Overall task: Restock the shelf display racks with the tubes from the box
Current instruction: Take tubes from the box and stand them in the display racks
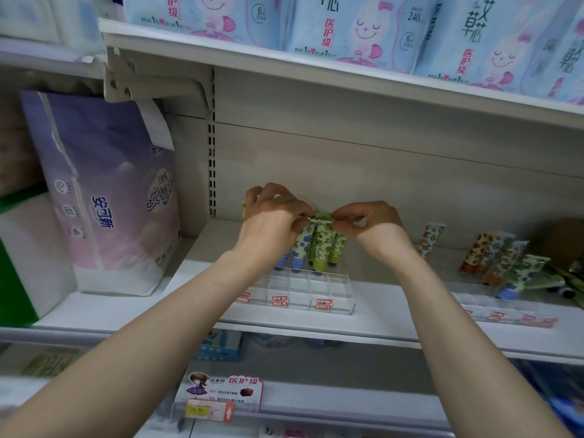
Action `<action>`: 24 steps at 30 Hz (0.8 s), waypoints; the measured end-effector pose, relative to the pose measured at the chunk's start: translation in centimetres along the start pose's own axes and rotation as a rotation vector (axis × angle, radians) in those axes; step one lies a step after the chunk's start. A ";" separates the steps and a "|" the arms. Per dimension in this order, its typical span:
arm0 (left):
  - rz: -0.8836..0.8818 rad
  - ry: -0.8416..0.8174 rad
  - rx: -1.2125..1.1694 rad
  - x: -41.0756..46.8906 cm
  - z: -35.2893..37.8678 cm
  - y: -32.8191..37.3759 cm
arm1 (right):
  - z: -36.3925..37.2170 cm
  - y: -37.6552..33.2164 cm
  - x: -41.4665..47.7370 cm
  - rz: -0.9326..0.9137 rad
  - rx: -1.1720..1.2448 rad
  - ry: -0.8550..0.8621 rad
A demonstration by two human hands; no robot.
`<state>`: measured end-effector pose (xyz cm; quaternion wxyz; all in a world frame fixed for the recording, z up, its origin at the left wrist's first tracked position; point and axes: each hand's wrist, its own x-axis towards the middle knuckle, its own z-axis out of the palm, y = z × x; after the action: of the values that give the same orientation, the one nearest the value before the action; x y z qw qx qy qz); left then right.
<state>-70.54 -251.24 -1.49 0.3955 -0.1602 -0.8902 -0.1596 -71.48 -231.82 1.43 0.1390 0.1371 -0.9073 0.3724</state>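
Both arms reach to the centre of the frame, over a white metal shelf (395, 305); the left hand (271, 213) has its fingers curled tight, thumb and fingertips pinching the crimped top of a pale squeeze tube printed with blue flowers (300, 245); a sliver of yellow shows at that hand's left edge, and I cannot tell what it is. The right hand (369, 222) pinches the crimped top of a green leaf-print squeeze tube (322, 245) between thumb and forefinger, its other fingers curled in. Both tubes stand upright, cap down, in the back row of a clear acrylic divided rack (300, 289), close beside another green tube (337, 249); the rack's front compartments carry small red-and-white labels. At the right of the frame a second clear rack (493, 311) holds orange-patterned tubes (477, 251), leaning; beyond it, at the edge, is a blurred brown cardboard shape (565, 241). At left stands a purple-and-pink plastic pack (104, 200); pale blue packs (363, 26) line the upper shelf.
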 end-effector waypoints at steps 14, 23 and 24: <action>0.031 -0.100 -0.151 0.7 -1.6 2.7 | -1.5 -1.0 -3.5 -0.076 -0.166 0.241; 0.159 -0.055 -0.266 0.1 0.0 9.1 | -5.3 1.8 -9.2 -0.130 -0.324 0.393; 0.172 -0.044 -0.276 0.0 0.2 10.1 | -5.9 2.5 -9.7 -0.138 -0.342 0.403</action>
<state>-66.51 -242.11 -0.05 0.3622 -0.2921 -0.8513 -0.2426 -62.50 -224.50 0.44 0.3630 0.0962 -0.8995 0.2232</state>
